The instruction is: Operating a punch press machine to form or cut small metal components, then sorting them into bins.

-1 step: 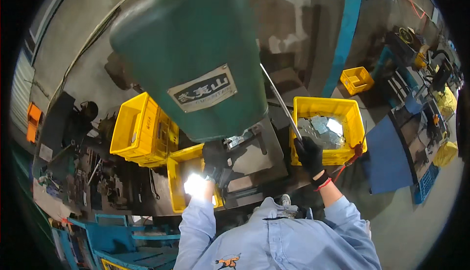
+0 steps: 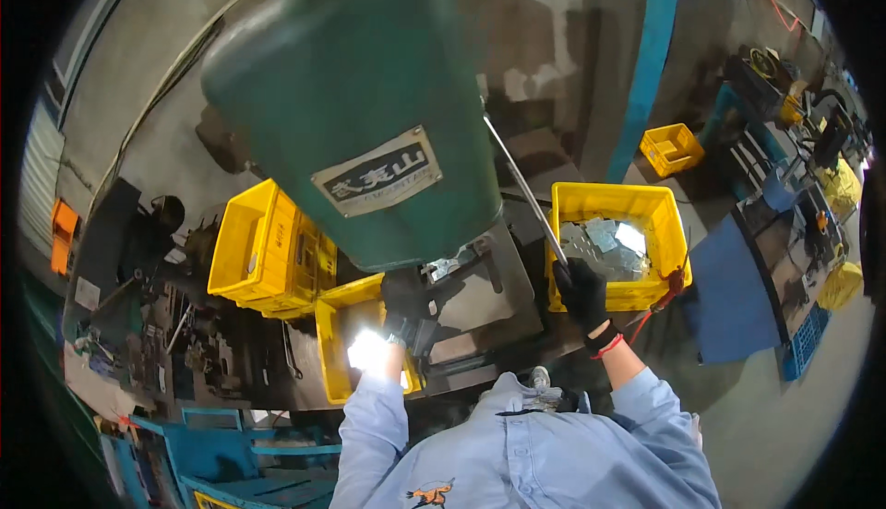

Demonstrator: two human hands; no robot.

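Workbench (image 2: 309,391), dark and worn, spreads beyond the person's pale blue shirt (image 2: 517,458), with a blue metal frame (image 2: 198,444) at near left and grey floor (image 2: 771,435) at right. A yellow bin (image 2: 329,361) sits left of centre under the left forearm, beside a bright light at the wrist. The black-gloved left hand (image 2: 403,295) is at the near edge of a large green machine (image 2: 351,94), near shiny metal at its base; I cannot tell how far its fingers are open or what they hold. The gloved right hand (image 2: 581,292) has its fingers curled round the near end of a metal lever (image 2: 524,186), just left of a yellow crate (image 2: 614,299) holding flat metal pieces (image 2: 604,235). Stacked yellow bins (image 2: 245,241) stand farther left; a blue post (image 2: 657,57) and grey wall (image 2: 535,38) rise beyond.

The lever lies between machine and crate, its long axis running from the right hand far and leftward to the machine's right side.

An orange bird emblem (image 2: 431,493) marks the shirt; dark lettering shows on the stacked bins, and a tilted nameplate (image 2: 378,172) on the machine bears bold characters on a dark band.
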